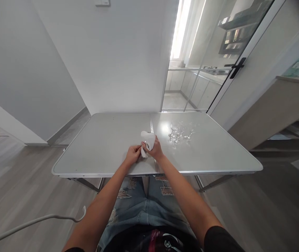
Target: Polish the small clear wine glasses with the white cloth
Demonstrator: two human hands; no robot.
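Observation:
A white toilet paper roll (149,139) is held over the table near its centre seam, tilted so the hole in its core shows. My right hand (155,149) is wrapped round the roll from the right, thumb at the near side. My left hand (133,154) is closed beside it, fingertips pinched at the loose paper end that hangs at the roll's left. To the right of my hands lies a puddle of clear water (178,134), broken into shiny drops and streaks on the tabletop.
The pale grey folding table (107,147) has a metal rim and a seam across its middle. A wall stands behind it. A glass door with a black handle (236,67) is at the back right, shelving (283,108) at the right. A curved white hook (82,214) reaches in at the lower left.

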